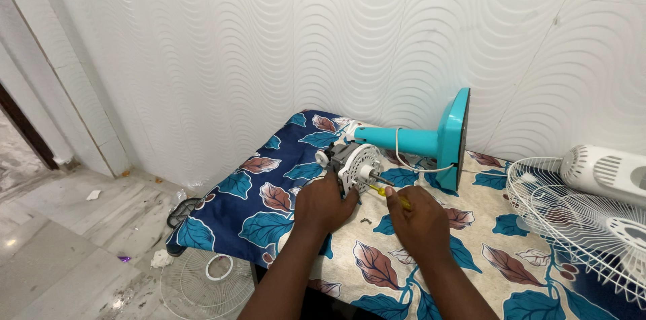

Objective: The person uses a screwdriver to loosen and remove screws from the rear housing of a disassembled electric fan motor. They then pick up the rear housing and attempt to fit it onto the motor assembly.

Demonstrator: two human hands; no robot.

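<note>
Head view looks down on a table [471,253] draped in a leaf-print cloth, pushed against a wavy white tiled wall [336,37]. Left hand [324,204] is closed around the fan motor [350,162], pinning it near the table's front-left part, shaft pointing toward the right hand. Right hand [420,220] is wrapped tight on a yellow-handled screwdriver [385,192], tip aimed at the motor's white front plate beside the shaft. Whether the tip sits in a screw head is too small to tell. A loose screw [365,220] lies on the cloth between the two hands.

Behind the motor, the teal fan stand [431,139] lies on its side, base up near the back edge, white cord looping off it. A white wire guard [579,219] and a white fan housing [605,170] crowd the right edge. Another guard [205,283] rests on the floor below the left edge.

Good form here, I'd judge: keep the driver square to the plate, press in along its length, and let the left hand brace the motor from twisting. That loose screw sits close to the edge-side work, so mind the wrists.
</note>
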